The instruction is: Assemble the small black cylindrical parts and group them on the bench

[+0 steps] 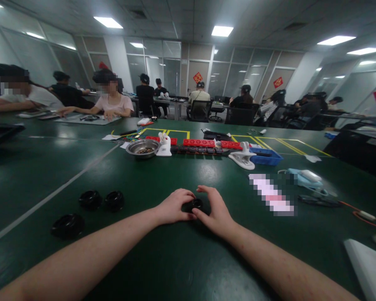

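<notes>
A round black plastic part with a ring-like hollow top (196,203) rests low at the green table, between my two hands. My left hand (177,206) curls round its left side, fingers at the far edge and thumb along the near edge. From the right, my right hand (217,212) cups the same part, its thumb touching the front and its index finger arched above the far side. The fingers partly cover the part. Similar black round parts stand to the left: one (90,200), another beside it (114,201), and a third closer to me (68,225).
Ahead are a metal bowl of small pieces (142,148), white clamps (164,145), a row of red blocks (199,143) and a blue tray (266,156). A light-blue pouch (303,177) and dark cable (318,201) lie right. People sit at tables beyond.
</notes>
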A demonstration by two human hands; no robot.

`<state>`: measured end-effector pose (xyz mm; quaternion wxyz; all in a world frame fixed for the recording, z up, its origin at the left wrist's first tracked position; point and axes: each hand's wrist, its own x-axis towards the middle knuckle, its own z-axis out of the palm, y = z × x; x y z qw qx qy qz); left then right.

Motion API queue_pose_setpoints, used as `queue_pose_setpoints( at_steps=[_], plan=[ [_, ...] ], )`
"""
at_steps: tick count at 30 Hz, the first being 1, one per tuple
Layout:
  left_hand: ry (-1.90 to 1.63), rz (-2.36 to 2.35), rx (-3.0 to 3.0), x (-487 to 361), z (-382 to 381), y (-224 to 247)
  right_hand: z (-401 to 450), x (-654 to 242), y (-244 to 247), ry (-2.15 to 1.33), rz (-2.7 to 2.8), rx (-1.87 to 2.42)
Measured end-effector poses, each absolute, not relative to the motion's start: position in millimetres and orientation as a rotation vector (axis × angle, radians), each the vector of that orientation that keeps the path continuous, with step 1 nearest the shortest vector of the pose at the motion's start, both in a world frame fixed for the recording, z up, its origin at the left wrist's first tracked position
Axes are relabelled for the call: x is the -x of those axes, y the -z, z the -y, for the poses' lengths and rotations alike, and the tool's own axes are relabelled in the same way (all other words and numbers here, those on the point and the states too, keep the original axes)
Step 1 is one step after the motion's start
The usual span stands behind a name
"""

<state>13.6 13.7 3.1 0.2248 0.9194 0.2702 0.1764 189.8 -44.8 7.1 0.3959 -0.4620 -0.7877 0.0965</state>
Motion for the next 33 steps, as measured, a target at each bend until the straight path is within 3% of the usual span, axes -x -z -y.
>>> queue_pose_setpoints(
  at_steps=[33],
  plan=[
    [-0.519,-0.834,-2.530,-13.8,-11.9,-6.0,45.2,-191.2,-7.3,-0.276,2.059,1.109]
  ],
)
